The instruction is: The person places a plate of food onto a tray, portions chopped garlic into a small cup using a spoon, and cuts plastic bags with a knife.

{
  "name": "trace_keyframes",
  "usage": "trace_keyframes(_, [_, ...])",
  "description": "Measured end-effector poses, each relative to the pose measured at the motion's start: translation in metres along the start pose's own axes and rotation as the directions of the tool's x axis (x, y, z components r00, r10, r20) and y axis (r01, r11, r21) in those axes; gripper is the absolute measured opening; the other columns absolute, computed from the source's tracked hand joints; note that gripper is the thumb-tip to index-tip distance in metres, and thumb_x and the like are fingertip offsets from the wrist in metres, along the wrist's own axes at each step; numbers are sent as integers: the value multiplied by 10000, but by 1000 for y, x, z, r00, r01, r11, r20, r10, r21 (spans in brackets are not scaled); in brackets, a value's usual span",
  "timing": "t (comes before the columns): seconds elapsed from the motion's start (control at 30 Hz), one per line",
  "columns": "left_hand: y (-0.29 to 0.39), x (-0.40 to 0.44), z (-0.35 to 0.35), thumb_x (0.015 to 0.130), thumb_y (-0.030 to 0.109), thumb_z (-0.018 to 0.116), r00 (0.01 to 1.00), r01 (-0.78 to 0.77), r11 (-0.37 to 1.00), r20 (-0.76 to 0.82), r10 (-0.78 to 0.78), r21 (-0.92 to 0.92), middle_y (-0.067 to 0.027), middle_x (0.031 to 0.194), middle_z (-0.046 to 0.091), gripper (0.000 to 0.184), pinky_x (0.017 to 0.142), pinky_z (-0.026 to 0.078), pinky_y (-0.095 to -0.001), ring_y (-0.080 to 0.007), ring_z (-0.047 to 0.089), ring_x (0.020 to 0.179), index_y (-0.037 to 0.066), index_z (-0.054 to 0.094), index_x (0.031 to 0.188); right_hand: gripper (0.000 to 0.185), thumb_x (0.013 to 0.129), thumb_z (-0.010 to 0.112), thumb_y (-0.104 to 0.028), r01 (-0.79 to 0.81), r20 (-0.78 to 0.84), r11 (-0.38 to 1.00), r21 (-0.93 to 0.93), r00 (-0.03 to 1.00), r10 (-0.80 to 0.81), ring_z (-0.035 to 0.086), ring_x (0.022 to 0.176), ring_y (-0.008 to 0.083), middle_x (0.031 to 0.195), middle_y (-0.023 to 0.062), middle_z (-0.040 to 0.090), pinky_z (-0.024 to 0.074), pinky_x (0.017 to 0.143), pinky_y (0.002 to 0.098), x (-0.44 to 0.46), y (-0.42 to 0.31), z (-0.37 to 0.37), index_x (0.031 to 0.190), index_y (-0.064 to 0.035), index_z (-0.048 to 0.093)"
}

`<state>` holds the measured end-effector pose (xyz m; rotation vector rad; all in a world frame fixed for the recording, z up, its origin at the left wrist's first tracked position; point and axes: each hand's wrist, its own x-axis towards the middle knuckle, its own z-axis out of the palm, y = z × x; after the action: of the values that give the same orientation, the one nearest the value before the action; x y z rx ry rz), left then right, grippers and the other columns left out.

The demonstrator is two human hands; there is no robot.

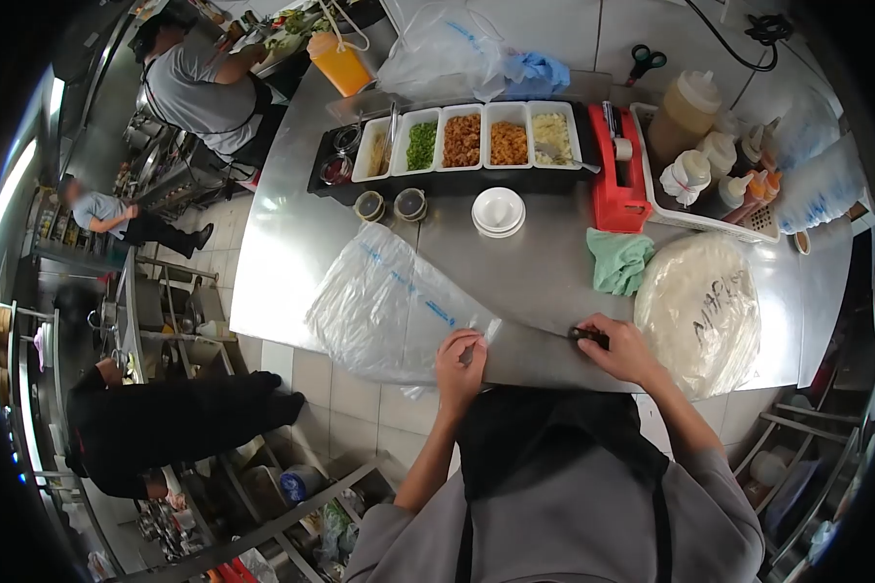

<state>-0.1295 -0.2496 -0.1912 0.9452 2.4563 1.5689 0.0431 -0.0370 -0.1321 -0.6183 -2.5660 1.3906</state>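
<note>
A knife (542, 331) with a black handle is in my right hand (617, 350), fingers wrapped round the handle. Its thin blade points left, toward the corner of a clear plastic bag (389, 306) with blue print. That bag lies flat on the steel table, its lower part reaching the front edge. My left hand (461, 364) is closed at the bag's right corner and pinches it; the fingertips are partly hidden. To the right of my right hand sits a round, plastic-wrapped stack (700, 316) with black handwriting. A green cloth (619, 260) lies beside it.
Behind stands a row of white topping trays (462, 136), with small white bowls (499, 212) and two lidded cups (410, 204) in front. A red tape dispenser (620, 180) and a basket of sauce bottles (715, 165) stand right. Several people work at left.
</note>
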Motion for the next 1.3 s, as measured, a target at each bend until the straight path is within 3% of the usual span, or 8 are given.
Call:
trace_keyframes(0.13, [3, 4, 0, 804, 78, 647, 999, 38, 999, 13, -38, -6, -104, 903, 640, 98, 771, 464, -297, -219, 601, 856, -17, 649, 831, 232, 802, 655, -198, -51, -16, 998, -29, 999, 51, 649, 746, 288, 797, 136, 656, 495, 664, 360, -10, -8, -1, 958, -37, 596])
trace_keyframes(0.23, [1, 6, 0, 812, 96, 652, 997, 61, 997, 58, -59, -36, -103, 902, 638, 121, 772, 465, -297, -218, 599, 855, -22, 654, 839, 278, 804, 677, -254, -165, -83, 936, 310, 976, 200, 653, 677, 227, 762, 128, 664, 492, 623, 337, 1, 0, 26, 920, -9, 615])
trace_keyframes(0.3, [0, 6, 2, 799, 93, 658, 995, 82, 994, 68, -77, -74, -99, 903, 638, 111, 771, 466, -314, -235, 598, 856, -14, 653, 830, 349, 783, 706, -320, -409, 94, 858, 312, 912, 400, 628, 599, 163, 699, 117, 661, 480, 573, 305, 20, -21, 41, 870, 10, 634])
trace_keyframes(0.47, [2, 8, -3, 795, 86, 664, 994, 32, 998, 102, -27, -51, -98, 895, 635, 112, 771, 466, -301, -219, 600, 858, -20, 659, 831, 303, 795, 673, -299, -352, 145, 871, 343, 936, 321, 561, 526, 96, 583, 49, 631, 427, 502, 267, 67, -30, 92, 783, 2, 646])
trace_keyframes(0.63, [-1, 3, 3, 768, 110, 690, 996, 91, 994, 11, -90, -65, -98, 864, 623, 132, 756, 470, -314, -227, 601, 839, -4, 659, 825, 249, 790, 636, -251, -303, 85, 896, 326, 953, 292, 549, 502, 116, 558, 47, 627, 426, 506, 287, 68, -10, 99, 724, -11, 651])
trace_keyframes(0.73, [3, 0, 7, 748, 149, 711, 999, -25, 998, -39, 27, 56, -72, 861, 606, 132, 769, 442, -335, -226, 579, 850, 34, 661, 791, 258, 792, 630, -258, -317, 119, 910, 267, 948, 295, 579, 530, 150, 589, 61, 639, 449, 541, 304, 66, -8, 94, 775, -2, 653])
trace_keyframes(0.93, [13, 1, 21, 715, 213, 728, 996, 58, 960, -77, -39, 275, -21, 911, 575, 118, 800, 362, -349, -220, 530, 913, 121, 675, 766, 262, 800, 615, -257, -296, 158, 936, 192, 950, 268, 601, 554, 185, 592, 69, 637, 470, 579, 322, 65, -21, 88, 809, 1, 656])
trace_keyframes(1.3, [10, 0, 23, 748, 232, 698, 982, -69, 905, -130, 136, 420, -16, 850, 601, 115, 747, 385, -356, -222, 554, 866, 139, 676, 811, 271, 798, 575, -213, -171, 17, 982, 82, 985, 171, 630, 601, 321, 573, 166, 602, 497, 669, 410, 67, -16, 101, 702, 40, 575])
